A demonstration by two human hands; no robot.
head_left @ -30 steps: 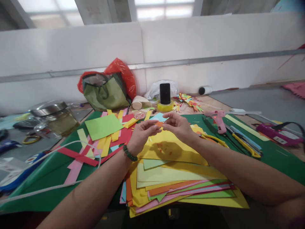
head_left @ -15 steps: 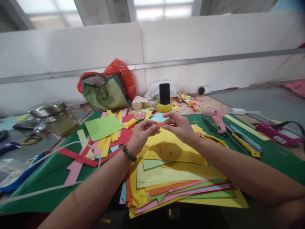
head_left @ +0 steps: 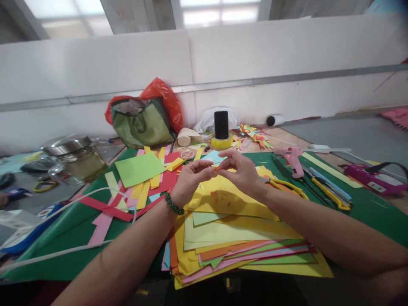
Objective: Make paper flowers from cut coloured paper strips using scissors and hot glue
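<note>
My left hand (head_left: pixel 192 177), with a green bead bracelet at its wrist, is closed in a pinch on a small orange paper piece (head_left: pixel 217 168). From the other side, the fingertips of my right hand (head_left: pixel 241 171) pinch the same piece. Fingers cover most of it, so its shape is hard to make out. Both hands hover over a stack of coloured paper (head_left: pixel 223 229) topped with yellow sheets. Tiny orange scraps (head_left: pixel 216 196) lie on the top sheet below my hands. Yellow-handled scissors (head_left: pixel 288 186) rest beside my right wrist.
Paper strips and a green sheet (head_left: pixel 139 169) cover the mat's left side. To the right lie a pink glue gun (head_left: pixel 293 161), a yellow cutter (head_left: pixel 331 194) and a purple power strip (head_left: pixel 372 177). A phone (head_left: pixel 221 124), a green bag (head_left: pixel 140 123) and a glass jar (head_left: pixel 76 159) stand behind.
Both hands stay in nearly the same place, fingers shifting slightly around the orange paper piece. The whole view has moved a little; nothing was let go.
</note>
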